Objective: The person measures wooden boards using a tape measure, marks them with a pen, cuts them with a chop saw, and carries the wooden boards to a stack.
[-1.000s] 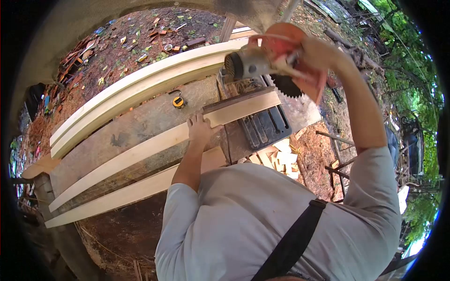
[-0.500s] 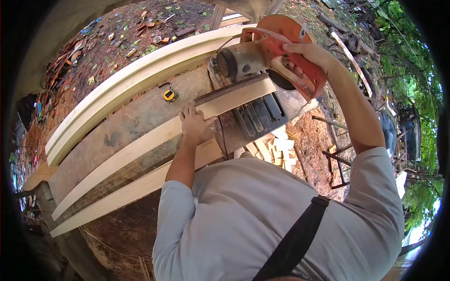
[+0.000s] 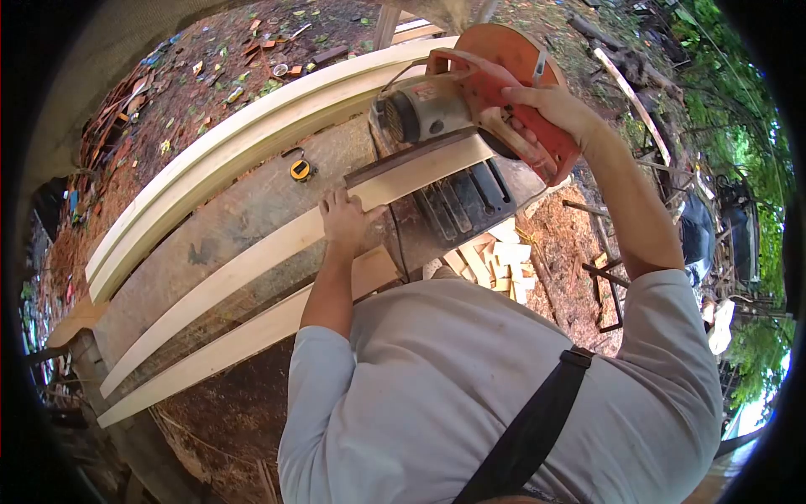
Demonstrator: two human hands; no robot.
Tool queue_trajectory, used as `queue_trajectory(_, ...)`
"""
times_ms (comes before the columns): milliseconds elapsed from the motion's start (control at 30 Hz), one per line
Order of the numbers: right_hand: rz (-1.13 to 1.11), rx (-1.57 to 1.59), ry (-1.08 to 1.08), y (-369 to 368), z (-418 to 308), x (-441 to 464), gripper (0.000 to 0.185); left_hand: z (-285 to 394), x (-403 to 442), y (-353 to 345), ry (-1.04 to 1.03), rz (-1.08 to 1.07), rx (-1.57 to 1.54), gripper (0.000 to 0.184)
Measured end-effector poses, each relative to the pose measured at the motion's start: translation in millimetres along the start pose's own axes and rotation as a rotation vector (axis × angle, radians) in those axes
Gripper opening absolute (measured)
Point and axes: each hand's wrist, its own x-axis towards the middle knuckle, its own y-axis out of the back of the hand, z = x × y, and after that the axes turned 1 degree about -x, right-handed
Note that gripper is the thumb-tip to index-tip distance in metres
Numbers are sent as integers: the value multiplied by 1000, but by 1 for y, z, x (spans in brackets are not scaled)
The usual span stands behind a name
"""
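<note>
My left hand (image 3: 344,220) grips a long pale wooden board (image 3: 243,267), fingers curled over it and thumb stretched along it to the right. The board lies along a dark metal fence (image 3: 411,160) and reaches onto the black slotted base (image 3: 464,207) of a chop saw (image 3: 426,109). Its right end is at the saw's blade, which is mostly hidden by the orange-red guard (image 3: 497,55). My right hand (image 3: 550,111) is wrapped around the saw's red handle (image 3: 546,144). Where blade and wood meet cannot be seen clearly.
Long boards (image 3: 252,139) lie at the bench's far edge; another board (image 3: 252,349) lies nearer me. A yellow tape measure (image 3: 300,170) rests on the worn bench (image 3: 222,210). A cord (image 3: 398,244) hangs near my left hand. Wood offcuts (image 3: 504,260) are piled below right.
The saw's handle and my right hand have come slightly down and left. My left hand stays on the board. The whole view has shifted a little.
</note>
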Motion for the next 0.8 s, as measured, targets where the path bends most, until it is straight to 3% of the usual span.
queue_trajectory(333,54,72,106,-8,13,-4,50,4,1,10,16,-13,-32,72)
queue_trajectory(400,49,-6,42,-11,7,-13,39,6,0,11,20,-20,-35,72)
queue_trajectory(600,90,-4,77,-15,16,-19,47,5,0,11,3,8,-32,71)
queue_trajectory(800,23,-18,46,-19,20,-28,43,6,-2,11,27,12,-67,70)
